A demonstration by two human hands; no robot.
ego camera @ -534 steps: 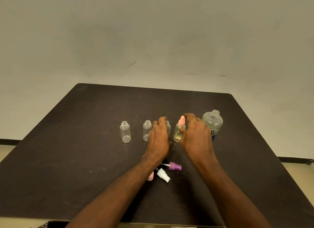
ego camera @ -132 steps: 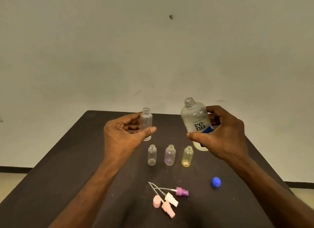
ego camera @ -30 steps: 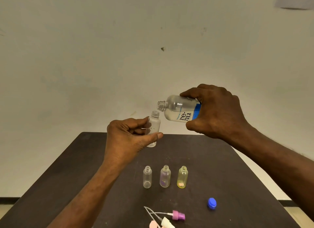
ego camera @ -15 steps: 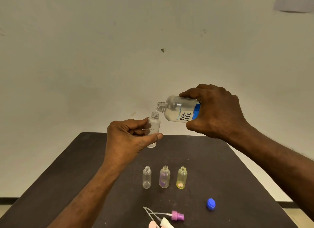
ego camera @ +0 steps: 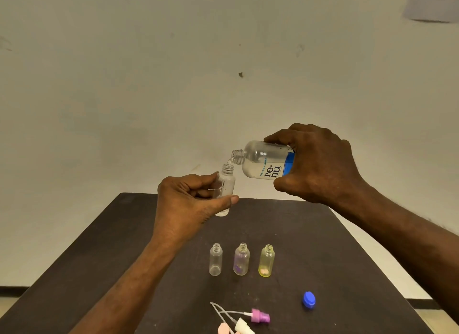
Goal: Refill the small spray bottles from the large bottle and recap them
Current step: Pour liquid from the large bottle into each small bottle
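— Tipped a little further since half a second ago, the large bottle [ego camera: 267,161] now has its open neck lower, and a thin thread of clear liquid runs from it; before, no stream showed.

— Who holds what?

— The right hand [ego camera: 320,164] grips the large bottle round its base end, fingers curled over the top, thumb underneath, with the "re-nu" label facing the camera. The left hand [ego camera: 188,204] holds a small clear bottle [ego camera: 227,184] upright, pinched between the thumb below and in front and the fingertips behind it.

— How do the two bottles sit?

— The large bottle's mouth hangs just above and slightly right of the small one's open neck, close but not touching. The stream drops into that neck. How full the small bottle is, I cannot tell.

— And below the hands?

— On the dark table [ego camera: 347,259], well beneath the left thumb, three uncapped small bottles stand in a row: a clear one [ego camera: 215,259], a purple-tinted one [ego camera: 241,259], a yellow-tinted one [ego camera: 266,260]. Nearer the camera lie a purple spray head [ego camera: 259,316] with its dip tube, a white spray head [ego camera: 244,327] and a pink cap [ego camera: 223,329], partly cut off by the edge. A blue cap [ego camera: 308,300] lies apart, under the right wrist.
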